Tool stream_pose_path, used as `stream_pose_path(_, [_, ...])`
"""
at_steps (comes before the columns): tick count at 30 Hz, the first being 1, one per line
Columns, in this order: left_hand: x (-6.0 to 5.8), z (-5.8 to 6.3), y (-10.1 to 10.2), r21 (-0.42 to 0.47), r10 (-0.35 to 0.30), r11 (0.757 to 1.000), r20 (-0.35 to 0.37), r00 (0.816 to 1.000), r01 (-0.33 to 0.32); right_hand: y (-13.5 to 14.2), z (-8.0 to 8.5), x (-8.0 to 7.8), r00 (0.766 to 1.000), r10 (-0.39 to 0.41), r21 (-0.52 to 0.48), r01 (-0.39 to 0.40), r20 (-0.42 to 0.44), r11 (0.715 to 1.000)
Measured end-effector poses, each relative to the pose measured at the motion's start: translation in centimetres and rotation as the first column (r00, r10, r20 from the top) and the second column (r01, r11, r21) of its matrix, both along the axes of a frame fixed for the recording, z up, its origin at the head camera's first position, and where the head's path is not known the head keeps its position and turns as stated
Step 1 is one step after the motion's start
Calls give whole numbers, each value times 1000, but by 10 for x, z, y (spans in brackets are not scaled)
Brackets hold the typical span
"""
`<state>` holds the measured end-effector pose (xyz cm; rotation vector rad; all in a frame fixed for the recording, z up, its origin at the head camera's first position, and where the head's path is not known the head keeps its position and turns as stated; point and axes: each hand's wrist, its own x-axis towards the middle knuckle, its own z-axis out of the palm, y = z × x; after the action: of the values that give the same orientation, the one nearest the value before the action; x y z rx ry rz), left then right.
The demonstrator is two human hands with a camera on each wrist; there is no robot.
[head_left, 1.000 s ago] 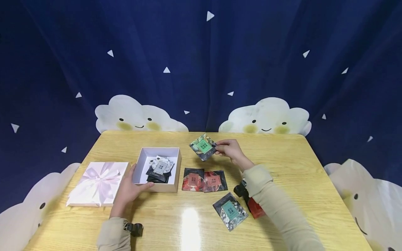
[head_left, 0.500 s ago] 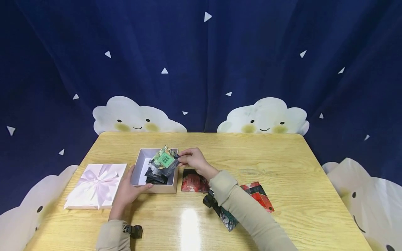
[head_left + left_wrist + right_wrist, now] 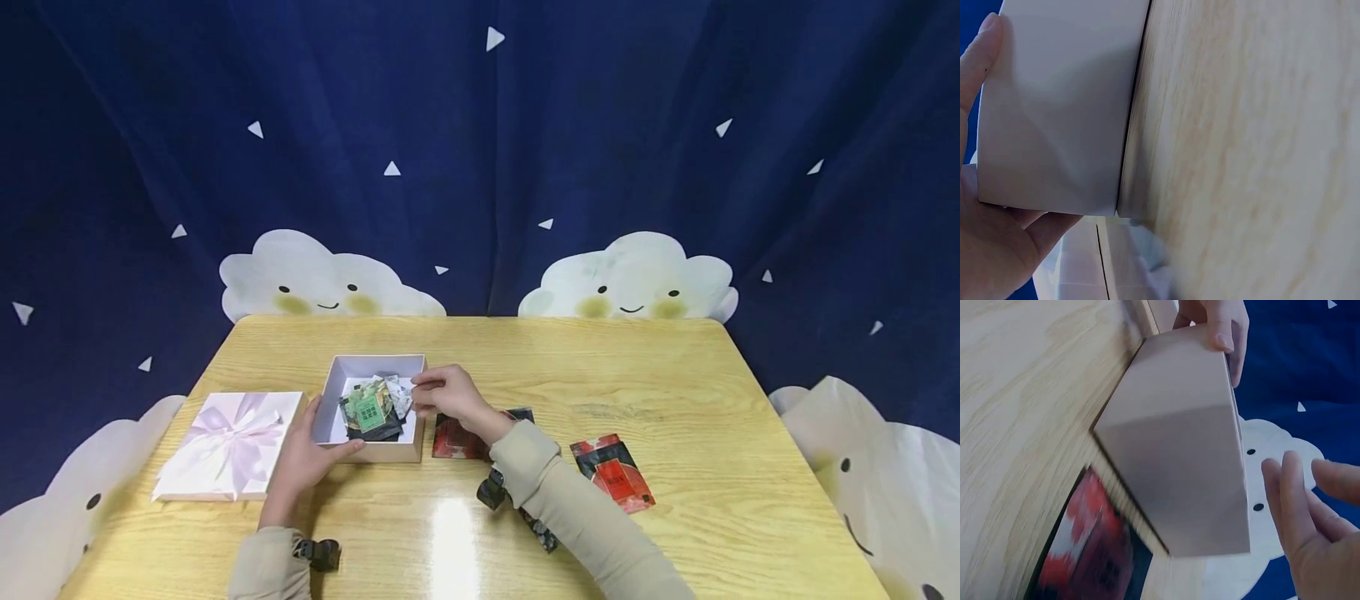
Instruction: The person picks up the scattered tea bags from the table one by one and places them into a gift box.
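My left hand (image 3: pixel 303 457) holds the near left corner of a lidless white box (image 3: pixel 393 452), thumb along the front rim and fingers at the left side. Inside the box lies a green-labelled square sachet (image 3: pixel 370 412) on top of other sachets, with a white patterned sachet (image 3: pixel 401 398) showing at its right. By the box's right rim is my right hand (image 3: pixel 452 394), nothing between its fingers. The right wrist view shows that hand (image 3: pixel 1316 519) with fingers loosely bent beside the box's outer wall (image 3: pixel 1172 481).
A white lid with a pale ribbon bow (image 3: pixel 234 442) lies left of the box. Red sachets (image 3: pixel 456 442) lie right of the box, partly under my right arm. More red sachets (image 3: pixel 615 477) lie farther right. A dark sachet (image 3: pixel 542 533) pokes out below my right sleeve.
My right hand has carried the green-labelled sachet leftward into the box and let it go; it now lies on the pile. My left hand has stayed on the box.
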<state>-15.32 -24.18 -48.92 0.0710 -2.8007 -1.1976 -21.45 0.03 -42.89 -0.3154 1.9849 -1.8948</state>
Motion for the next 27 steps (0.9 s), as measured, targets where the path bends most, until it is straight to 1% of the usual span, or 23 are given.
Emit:
stream_pose_path(3, [-1,1,-1,0,2,1000,-5,1000,-2,12,-10,-5,1000,22,0,-22,-4,1000])
stream_pose_path(6, [-1,1,-1,11,5,1000,5,1000,-5,28,-8,-4,998,56,11,-56,-14,998])
stream_pose_path(10, [0,1,0,23,12,1000,47,999,-13,55,-7,-3,994,104,25,-103,-41,994])
stream_pose_path(13, [1,1,0,16,12,1000,49,999,-12,76,-3,-3,992,107,59,-103,-70,993])
stream_pose_path(17, [0,-1,-1,7,6,1000,13,1000,-6,105,1,-2,991,98,89,-90,-91,992])
stream_pose_path(19, [0,-2,-1,7,5,1000,7,1000,-5,118,3,-2,990,102,102,-93,-92,990])
stream_pose_path(23, [-1,-3,-1,8,9,1000,28,1000,-9,144,4,-1,987,121,151,-105,-105,983])
stream_pose_path(27, [0,-1,0,17,13,1000,50,999,-14,166,4,1,986,123,207,-98,-110,973])
